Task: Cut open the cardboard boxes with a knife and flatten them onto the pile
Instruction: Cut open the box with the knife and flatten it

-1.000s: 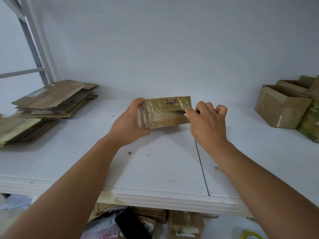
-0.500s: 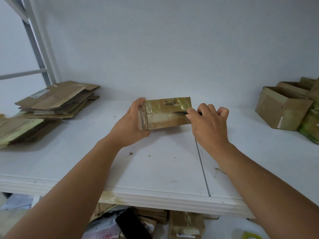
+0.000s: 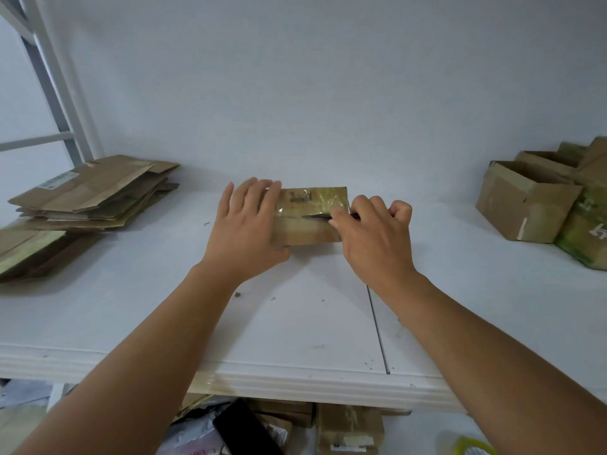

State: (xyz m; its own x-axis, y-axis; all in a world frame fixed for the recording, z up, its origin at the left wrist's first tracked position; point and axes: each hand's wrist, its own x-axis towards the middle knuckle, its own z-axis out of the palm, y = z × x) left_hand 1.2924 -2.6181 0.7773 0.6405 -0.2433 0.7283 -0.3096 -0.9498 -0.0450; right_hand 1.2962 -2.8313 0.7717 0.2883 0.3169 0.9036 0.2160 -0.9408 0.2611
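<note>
We see a matt brown cardboard box (image 3: 312,215) wrapped in glossy tape at centre frame, resting on a smooth, scuffed white table (image 3: 164,307), with dull cardboard sheets (image 3: 95,192) at left.

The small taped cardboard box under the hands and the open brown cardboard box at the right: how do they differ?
The small taped cardboard box is closed and glossy with tape; the open brown cardboard box has its flaps up. The left hand presses the taped box and the right hand works a knife along it; the open box sits untouched. Both rest on the white table.
</note>
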